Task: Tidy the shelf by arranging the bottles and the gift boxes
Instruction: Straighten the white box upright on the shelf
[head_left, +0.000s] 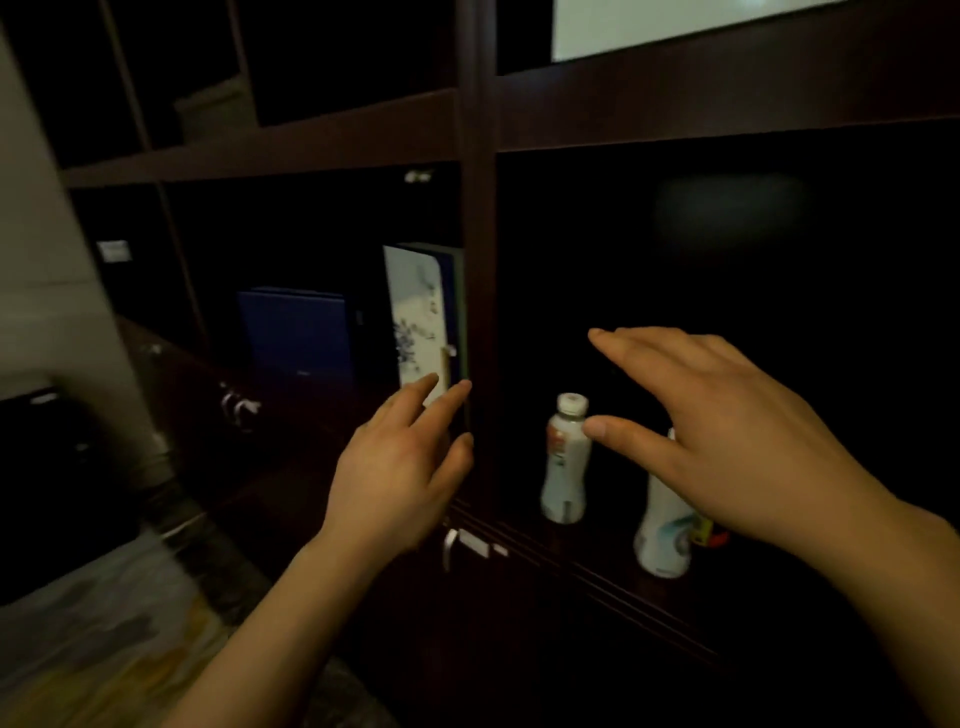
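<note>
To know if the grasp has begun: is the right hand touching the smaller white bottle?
Cannot tell. In the head view the right hand has its thumb tip overlapping the smaller white bottle, but depth is unclear.

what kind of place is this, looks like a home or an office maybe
Probably a living room or office at home, though the dim light leaves it unsure. A dark wooden shelf unit with open compartments holds gift boxes and drink bottles, with cupboard doors and metal handles below.

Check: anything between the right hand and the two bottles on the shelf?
Nothing visible. The right hand hovers open in front of both: its thumb overlaps the small bottle, its palm covers the top of the larger bottle. No contact confirmed.
</note>
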